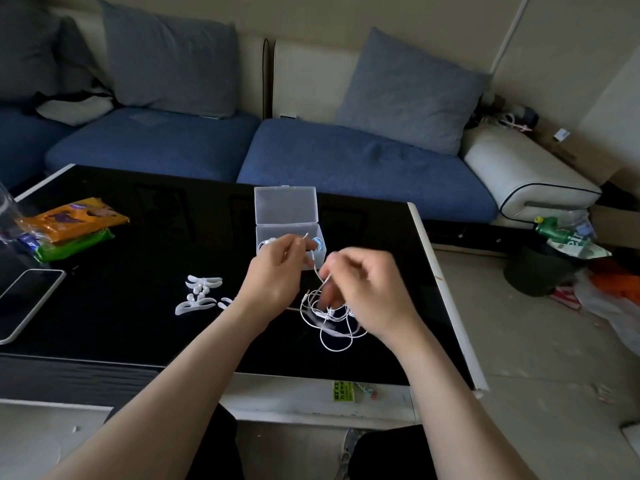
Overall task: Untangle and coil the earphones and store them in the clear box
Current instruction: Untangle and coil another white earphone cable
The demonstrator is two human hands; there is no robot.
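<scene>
I record my left hand (277,271) pinching the earphones (329,317) cable beside the open clear box (285,206); my right hand (367,289) pinches it above the tangle on the table (138,306).

Taking the two hands as centre, the box (285,206) stands at twelve o'clock with its lid upright behind it, so it opens upward and toward the person. The left hand (277,271) hangs over its near rim. The earphones (332,320) sprawl at five o'clock under the right hand (367,289). Ear hooks (199,294) lie at nine, with a phone (27,299) and snack packs (72,223) farther out. The table (388,230) lies bare at two, three and seven.
</scene>
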